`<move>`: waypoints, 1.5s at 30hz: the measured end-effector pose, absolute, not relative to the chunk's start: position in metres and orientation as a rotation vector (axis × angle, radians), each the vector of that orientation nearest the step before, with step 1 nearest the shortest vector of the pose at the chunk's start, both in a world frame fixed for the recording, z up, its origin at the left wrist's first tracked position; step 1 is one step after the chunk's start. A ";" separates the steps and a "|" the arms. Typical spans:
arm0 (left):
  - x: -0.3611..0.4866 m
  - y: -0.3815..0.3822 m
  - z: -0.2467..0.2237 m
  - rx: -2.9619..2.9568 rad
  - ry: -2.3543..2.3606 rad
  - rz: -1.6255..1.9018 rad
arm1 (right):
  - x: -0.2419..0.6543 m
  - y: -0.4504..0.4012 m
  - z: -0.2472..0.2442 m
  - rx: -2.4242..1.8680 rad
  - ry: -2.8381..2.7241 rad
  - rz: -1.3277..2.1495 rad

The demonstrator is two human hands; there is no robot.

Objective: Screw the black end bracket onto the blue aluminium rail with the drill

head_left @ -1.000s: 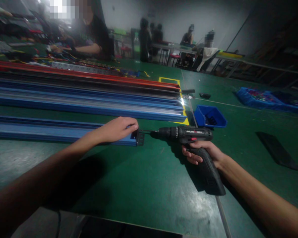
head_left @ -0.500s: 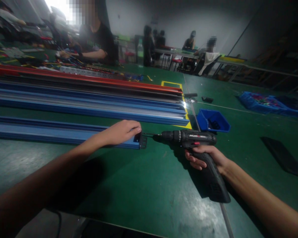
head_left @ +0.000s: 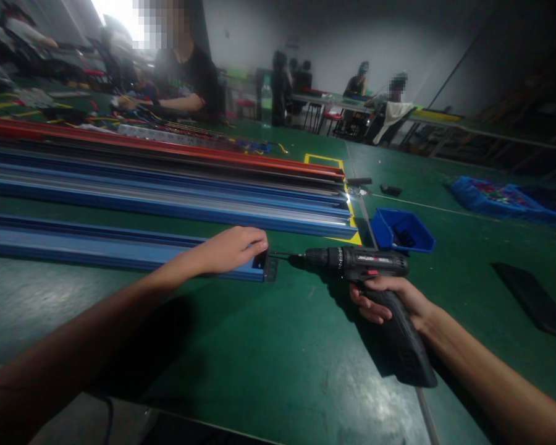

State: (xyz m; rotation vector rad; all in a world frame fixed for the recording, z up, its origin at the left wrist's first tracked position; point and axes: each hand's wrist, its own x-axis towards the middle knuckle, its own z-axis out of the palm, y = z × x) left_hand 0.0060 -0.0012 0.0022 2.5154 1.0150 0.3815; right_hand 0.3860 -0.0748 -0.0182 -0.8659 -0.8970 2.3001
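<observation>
My left hand (head_left: 234,247) is closed over the right end of a long blue rail (head_left: 115,244), its fingers bent down beside the black end cap (head_left: 271,270). Part of the rail is hidden under that hand and forearm. In my right hand (head_left: 393,296) is a black cordless drill (head_left: 375,262), the fingers wrapped round its grip. The drill lies sideways, pointing left. Its long thin bit (head_left: 285,254) reaches to the end cap; whether the tip sits in a screw or hole is too small to tell.
Behind the rail lie several blue rails (head_left: 259,207), with red ones (head_left: 213,151) further back. A blue bin (head_left: 410,235) with dark parts stands beyond the drill. On the right is a black flat piece (head_left: 528,296). A co-worker (head_left: 185,80) sits across the green table (head_left: 269,352).
The view has shifted slightly, so things appear a little further right and lower. Both hands keep their hold, and the drill stays lined up with the rail's end.
</observation>
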 end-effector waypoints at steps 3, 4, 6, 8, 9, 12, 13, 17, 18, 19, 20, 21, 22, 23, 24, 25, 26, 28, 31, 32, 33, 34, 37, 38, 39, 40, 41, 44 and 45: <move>0.006 -0.001 0.002 2.508 1.014 0.378 | 0.386 -0.075 -0.018 -0.862 -0.887 2.304; 0.005 -0.001 0.002 2.507 1.013 0.378 | 0.386 -0.075 -0.018 -0.859 -0.885 2.307; 0.005 -0.001 0.002 2.509 1.009 0.384 | 0.386 -0.075 -0.018 -0.852 -0.886 2.313; 0.005 0.000 0.002 2.511 1.004 0.390 | 0.385 -0.075 -0.017 -0.844 -0.889 2.318; 0.005 0.000 0.001 2.511 1.003 0.393 | 0.384 -0.075 -0.017 -0.838 -0.890 2.320; 0.005 0.000 0.001 2.514 1.002 0.393 | 0.383 -0.073 -0.016 -0.801 -0.905 2.324; 0.005 0.000 0.002 2.515 1.003 0.393 | 0.384 -0.073 -0.016 -0.790 -0.910 2.326; 0.005 -0.001 0.002 2.509 1.014 0.389 | 0.385 -0.072 -0.018 -0.763 -0.911 2.343; 0.005 -0.001 0.002 2.509 1.014 0.386 | 0.385 -0.072 -0.018 -0.757 -0.912 2.345; 0.005 0.000 0.001 2.511 1.014 0.385 | 0.386 -0.072 -0.019 -0.751 -0.914 2.344; 0.005 0.000 0.000 2.514 1.012 0.386 | 0.386 -0.073 -0.019 -0.744 -0.917 2.345; 0.005 0.000 0.000 2.515 1.009 0.388 | 0.386 -0.073 -0.020 -0.742 -0.920 2.345; 0.005 0.001 -0.001 2.516 1.004 0.390 | 0.386 -0.073 -0.020 -0.742 -0.920 2.345; 0.005 0.001 -0.001 2.514 1.002 0.392 | 0.387 -0.073 -0.021 -0.740 -0.917 2.345; 0.005 0.001 -0.001 2.509 1.002 0.392 | 0.387 -0.073 -0.021 -0.739 -0.914 2.345; 0.004 0.001 -0.001 2.506 1.004 0.391 | 0.387 -0.073 -0.022 -0.737 -0.912 2.344; 0.004 0.001 -0.001 2.504 1.007 0.389 | 0.387 -0.073 -0.023 -0.734 -0.908 2.345; 0.004 0.000 0.000 2.504 1.012 0.386 | 0.388 -0.072 -0.024 -0.726 -0.902 2.353; 0.005 -0.001 0.002 2.500 1.013 0.388 | 0.388 -0.072 -0.024 -0.725 -0.893 2.357; 0.005 -0.001 0.002 2.497 1.016 0.385 | 0.388 -0.072 -0.024 -0.722 -0.895 2.354; 0.005 -0.001 0.002 2.494 1.021 0.382 | 0.387 -0.073 -0.023 -0.717 -0.898 2.351; 0.005 -0.001 0.002 2.492 1.026 0.376 | 0.387 -0.073 -0.023 -0.711 -0.901 2.350; 0.005 -0.002 0.003 2.490 1.034 0.368 | 0.386 -0.074 -0.021 -0.715 -0.900 2.350; 0.004 -0.002 0.003 2.490 1.034 0.367 | 0.386 -0.074 -0.021 -0.721 -0.897 2.351; 0.004 -0.002 0.003 2.491 1.034 0.367 | 0.386 -0.073 -0.021 -0.726 -0.893 2.350; 0.004 -0.002 0.003 2.492 1.033 0.367 | 0.386 -0.073 -0.021 -0.728 -0.891 2.349; 0.004 -0.002 0.003 2.493 1.032 0.367 | 0.386 -0.073 -0.021 -0.727 -0.888 2.349; 0.004 -0.001 0.002 2.496 1.028 0.368 | 0.387 -0.073 -0.021 -0.725 -0.882 2.349; 0.004 -0.001 0.002 2.498 1.026 0.371 | 0.387 -0.073 -0.021 -0.725 -0.881 2.350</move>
